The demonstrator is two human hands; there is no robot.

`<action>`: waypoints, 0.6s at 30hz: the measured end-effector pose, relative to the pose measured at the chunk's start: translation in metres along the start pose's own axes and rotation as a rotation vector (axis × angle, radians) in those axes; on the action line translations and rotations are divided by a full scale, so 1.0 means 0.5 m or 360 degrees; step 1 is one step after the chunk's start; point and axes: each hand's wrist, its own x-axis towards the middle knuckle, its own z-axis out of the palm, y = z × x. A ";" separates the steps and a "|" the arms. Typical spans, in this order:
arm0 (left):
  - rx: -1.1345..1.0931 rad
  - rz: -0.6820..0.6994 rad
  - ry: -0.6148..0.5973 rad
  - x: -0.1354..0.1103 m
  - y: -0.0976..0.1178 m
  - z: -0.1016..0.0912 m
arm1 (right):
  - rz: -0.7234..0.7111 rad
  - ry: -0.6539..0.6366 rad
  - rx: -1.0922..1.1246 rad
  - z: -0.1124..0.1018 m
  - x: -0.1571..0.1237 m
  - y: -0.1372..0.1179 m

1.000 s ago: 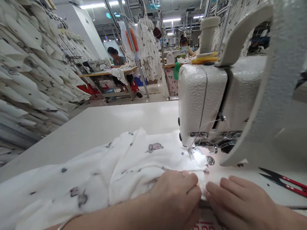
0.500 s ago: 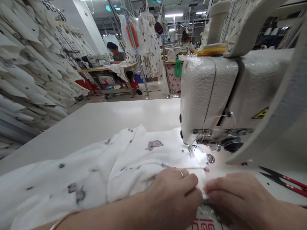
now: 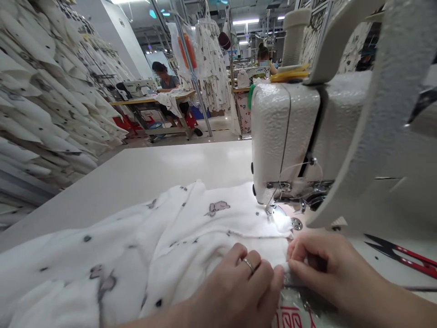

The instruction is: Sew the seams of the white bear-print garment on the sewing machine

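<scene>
The right hand (image 3: 326, 259) pinches the fold of the soft white printed cloth (image 3: 191, 237); the left hand (image 3: 235, 291) lies curled on it, grip unclear. The cloth lies on the desk (image 3: 143, 168), under the presser foot (image 3: 278, 210) of the sewing machine (image 3: 287, 132). If this thin cloth slips, the fold can go crooked.

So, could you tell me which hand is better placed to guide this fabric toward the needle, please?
Probably the right hand: its fingers pinch the white fabric's edge close to the needle, while the left hand rests further back.
</scene>
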 end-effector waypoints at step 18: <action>-0.0508 -0.0257 -0.0337 0.015 -0.023 -0.019 | -0.1114 0.0391 -0.0742 -0.009 -0.001 0.010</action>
